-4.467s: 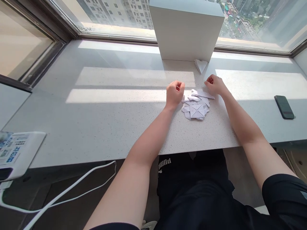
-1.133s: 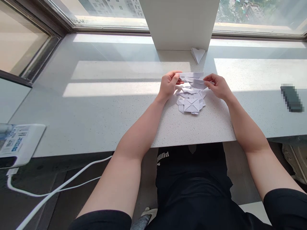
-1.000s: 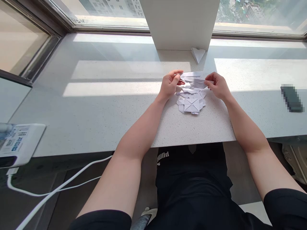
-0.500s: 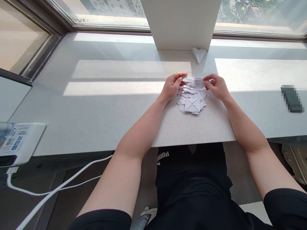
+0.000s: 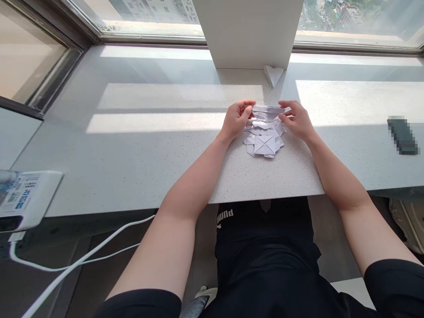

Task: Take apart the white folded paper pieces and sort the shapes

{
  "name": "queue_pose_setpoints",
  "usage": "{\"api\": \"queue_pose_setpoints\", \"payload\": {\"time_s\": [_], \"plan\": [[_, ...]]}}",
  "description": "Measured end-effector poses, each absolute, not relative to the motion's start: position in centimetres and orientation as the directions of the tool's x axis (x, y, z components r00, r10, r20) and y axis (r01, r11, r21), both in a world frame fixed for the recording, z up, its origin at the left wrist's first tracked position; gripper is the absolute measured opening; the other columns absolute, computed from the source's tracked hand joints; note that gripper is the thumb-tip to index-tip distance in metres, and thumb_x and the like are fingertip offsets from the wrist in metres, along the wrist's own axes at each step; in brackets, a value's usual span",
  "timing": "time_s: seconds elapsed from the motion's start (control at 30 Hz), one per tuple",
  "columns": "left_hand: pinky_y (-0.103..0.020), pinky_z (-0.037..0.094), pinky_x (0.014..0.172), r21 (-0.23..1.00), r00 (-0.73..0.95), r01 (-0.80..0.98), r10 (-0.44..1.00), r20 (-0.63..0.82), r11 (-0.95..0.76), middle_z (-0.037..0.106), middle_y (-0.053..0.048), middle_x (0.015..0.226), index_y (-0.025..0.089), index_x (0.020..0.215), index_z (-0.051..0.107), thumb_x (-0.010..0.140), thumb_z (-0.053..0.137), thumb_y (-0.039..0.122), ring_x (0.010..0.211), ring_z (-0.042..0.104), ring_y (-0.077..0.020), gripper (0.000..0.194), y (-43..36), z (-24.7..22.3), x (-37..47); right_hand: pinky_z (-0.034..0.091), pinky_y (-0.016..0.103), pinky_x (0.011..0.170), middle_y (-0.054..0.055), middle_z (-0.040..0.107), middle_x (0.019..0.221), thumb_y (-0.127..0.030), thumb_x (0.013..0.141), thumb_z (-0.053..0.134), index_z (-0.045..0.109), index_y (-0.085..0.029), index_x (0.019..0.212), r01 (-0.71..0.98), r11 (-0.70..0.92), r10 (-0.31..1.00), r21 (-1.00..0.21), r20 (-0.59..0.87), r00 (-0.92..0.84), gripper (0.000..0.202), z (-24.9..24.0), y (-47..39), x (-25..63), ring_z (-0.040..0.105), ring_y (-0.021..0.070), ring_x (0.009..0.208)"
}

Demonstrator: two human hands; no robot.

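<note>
My left hand pinches the left end of a folded white paper strip between thumb and fingers. At the strip's other end, the thumb and index finger of my right hand are spread apart, one below and one above the paper. Just under the strip lies a cluster of folded white paper pieces. The nearest piece is a square with crossing creases. Overlapping folds hide how the pieces join, and whether the strip is attached to them cannot be made out.
A folded paper wedge lies by the white pillar at the back of the speckled counter. A blurred dark object is far right. A white device with a white cable sits at the left edge.
My right thumb and index finger have parted at the strip's right end, where they pinched it before. My left hand keeps its hold, nearly unmoved.
</note>
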State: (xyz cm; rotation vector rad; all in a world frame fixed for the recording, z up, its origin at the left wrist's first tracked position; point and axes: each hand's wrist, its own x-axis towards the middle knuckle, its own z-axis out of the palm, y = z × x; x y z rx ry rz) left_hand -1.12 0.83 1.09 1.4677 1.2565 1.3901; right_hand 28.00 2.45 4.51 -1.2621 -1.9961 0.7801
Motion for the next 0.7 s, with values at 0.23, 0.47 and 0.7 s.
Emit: {"api": "queue_pose_setpoints", "payload": {"time_s": [0.23, 0.47, 0.7], "plan": [[-0.041, 0.077, 0.089, 0.958, -0.178, 0.126, 0.944, 0.278, -0.258, 0.083, -0.005, 0.089, 0.031, 0.116, 0.089, 0.113, 0.089, 0.048, 0.09, 0.088, -0.0263, 0.017, 1.9, 0.4, -1.4, 0.073, 0.056, 0.102, 0.015, 0.085, 0.138, -0.067, 0.112, 0.083, 0.087, -0.029, 0.141, 0.559, 0.497, 0.824, -0.664, 0.158, -0.544, 0.047, 6.6, 1.2, 28.4, 0.08, 0.0352, 0.116], [-0.039, 0.077, 0.09, 0.96, -0.19, 0.119, 0.943, 0.273, -0.254, 0.086, -0.006, 0.092, 0.031, 0.116, 0.088, 0.117, 0.086, 0.047, 0.091, 0.089, -0.0246, 0.017, 2.1, -0.1, -1.5, 0.053, 0.076, 0.136, 0.018, 0.081, 0.166, -0.073, 0.104, 0.094, 0.089, -0.032, 0.152, 0.351, 0.737, 0.504, -0.578, 0.124, -0.855, 0.063, 6.0, -1.8, 25.5, 0.067, 0.0534, 0.154], [-0.038, 0.077, 0.089, 0.962, -0.19, 0.113, 0.945, 0.268, -0.25, 0.086, -0.005, 0.092, 0.031, 0.117, 0.089, 0.116, 0.089, 0.05, 0.096, 0.092, -0.0264, 0.019, 2.2, -0.1, -1.6, 0.06, 0.068, 0.126, 0.018, 0.085, 0.153, -0.051, 0.101, 0.086, 0.088, -0.03, 0.148, 0.442, 0.679, 0.576, -0.586, 0.053, -0.815, 0.051, 6.1, -1.1, 26.3, 0.074, 0.0496, 0.145]]}}
